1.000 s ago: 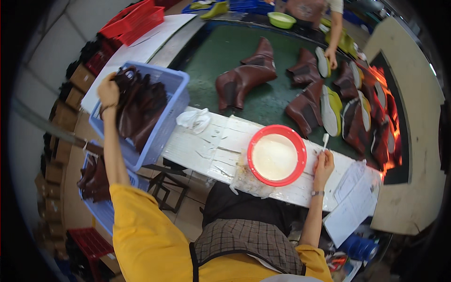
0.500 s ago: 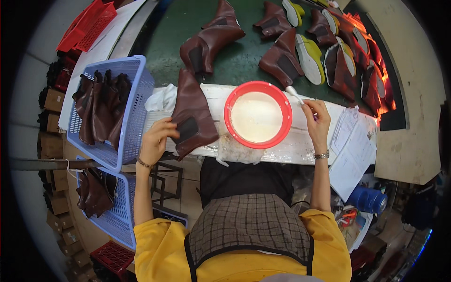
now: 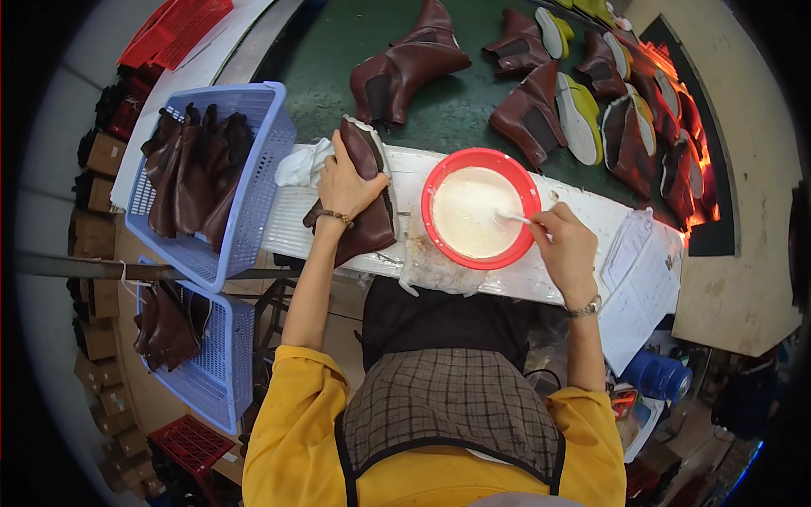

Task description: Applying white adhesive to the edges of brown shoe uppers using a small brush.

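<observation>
A brown leather boot upper (image 3: 372, 226) lies on the white bench in front of me, its pale raw edge turned up and to the right. My left hand (image 3: 345, 188) grips it from above, thumb and forefinger apart across the leather. In my right hand (image 3: 566, 252), between thumb and fingers, is a thin white-handled brush (image 3: 512, 217). Its tip dips into the creamy white liquid (image 3: 469, 221), and the submerged end cannot be seen. A round red bowl (image 3: 428, 207) contains this liquid, just right of the boot upper.
Blue baskets (image 3: 281, 127) with more uppers stand at my left. A white cloth (image 3: 300, 166) lies beside the upper. On the green surface (image 3: 304, 80) are several brown boots and yellow-edged soles (image 3: 579, 122), some near a glowing orange heater (image 3: 697, 173). Papers (image 3: 629, 270) lie at right.
My left hand has closed over the boot upper, which is turned so its raw edge shows. My right hand has brought the brush down into the bowl. The whole view has shifted slightly.
</observation>
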Demonstrator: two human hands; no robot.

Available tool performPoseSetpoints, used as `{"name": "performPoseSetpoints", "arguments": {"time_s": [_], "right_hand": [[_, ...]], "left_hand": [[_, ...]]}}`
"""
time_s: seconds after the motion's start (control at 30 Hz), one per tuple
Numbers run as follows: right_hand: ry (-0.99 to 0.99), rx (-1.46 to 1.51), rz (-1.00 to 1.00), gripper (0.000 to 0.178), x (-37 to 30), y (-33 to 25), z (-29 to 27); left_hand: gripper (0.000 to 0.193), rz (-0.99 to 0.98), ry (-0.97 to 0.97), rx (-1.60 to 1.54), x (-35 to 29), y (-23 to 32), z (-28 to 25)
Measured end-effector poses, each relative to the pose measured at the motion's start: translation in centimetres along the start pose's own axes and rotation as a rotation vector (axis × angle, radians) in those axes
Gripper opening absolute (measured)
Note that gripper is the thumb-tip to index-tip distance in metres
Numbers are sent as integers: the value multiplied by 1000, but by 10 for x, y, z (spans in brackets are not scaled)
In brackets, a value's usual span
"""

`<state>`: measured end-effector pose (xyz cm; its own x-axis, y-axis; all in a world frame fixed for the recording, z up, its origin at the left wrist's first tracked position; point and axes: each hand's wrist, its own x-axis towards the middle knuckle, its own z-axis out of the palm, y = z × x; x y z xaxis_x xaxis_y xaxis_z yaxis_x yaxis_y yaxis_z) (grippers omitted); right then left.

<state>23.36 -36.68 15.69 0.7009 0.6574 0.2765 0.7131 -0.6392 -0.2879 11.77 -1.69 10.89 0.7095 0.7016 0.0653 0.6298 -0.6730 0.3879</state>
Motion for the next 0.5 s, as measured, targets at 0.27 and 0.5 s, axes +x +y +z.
{"name": "performPoseSetpoints", "arguments": {"time_s": [0.27,0.5], "right_hand": [[88,518,118,17,6,16,-19],[207,527,-328,18,66,-28,-20]], "left_hand": [[37,97,-318,-727,-15,-3,-88],[29,162,-807,-798,-43,45,-132]]}}
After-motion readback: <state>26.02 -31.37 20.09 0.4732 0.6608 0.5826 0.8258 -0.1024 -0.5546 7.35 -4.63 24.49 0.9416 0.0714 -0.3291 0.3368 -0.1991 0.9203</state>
